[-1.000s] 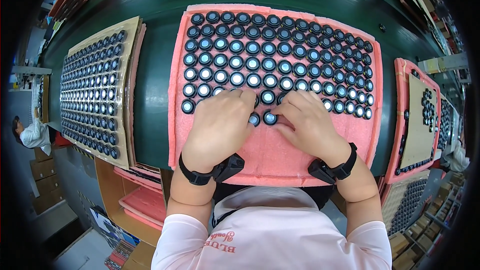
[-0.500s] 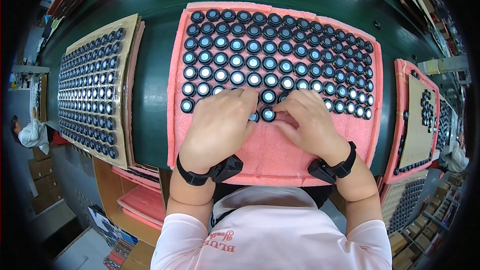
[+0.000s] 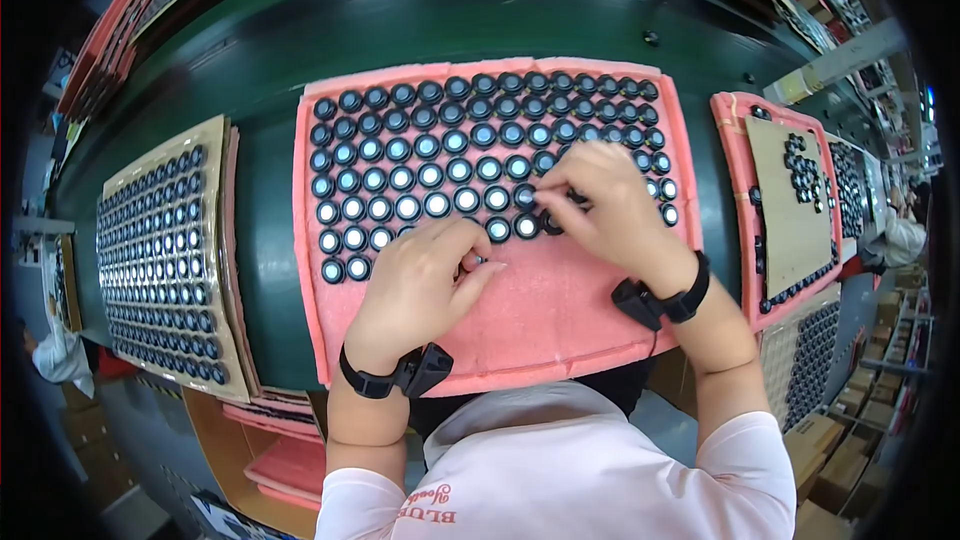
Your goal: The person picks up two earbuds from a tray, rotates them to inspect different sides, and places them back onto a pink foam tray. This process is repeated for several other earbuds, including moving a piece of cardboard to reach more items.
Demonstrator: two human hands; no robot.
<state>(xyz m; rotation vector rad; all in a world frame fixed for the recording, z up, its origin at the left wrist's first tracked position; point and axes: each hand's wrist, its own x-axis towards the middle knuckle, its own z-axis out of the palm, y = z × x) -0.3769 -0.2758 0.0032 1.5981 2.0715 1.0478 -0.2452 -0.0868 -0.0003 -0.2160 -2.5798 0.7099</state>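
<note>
A pink foam tray [image 3: 480,340] lies before me, its far part filled with rows of small black round parts [image 3: 430,176] that have shiny pale tops. Over the right side of the rows is my right hand [image 3: 610,205], thumb and forefinger closed at the rim of one black round part [image 3: 525,197]. My left hand [image 3: 425,275] hovers at the near edge of the rows with curled fingers. Something small and bluish shows between its thumb and forefinger, too little of it to name. Both hands cover some parts beneath them.
Left of the tray, a cardboard-backed sheet [image 3: 155,255] of similar parts rests on the green table [image 3: 400,20]. A second pink tray [image 3: 735,180] with a brown board [image 3: 790,210] stands at the right. Pink trays [image 3: 290,465] sit in a box below. Loose parts lie far right.
My right hand has moved from the nearest row farther into the rows. My left hand has drawn back from it, so the hands are wider apart. The whole view has shifted.
</note>
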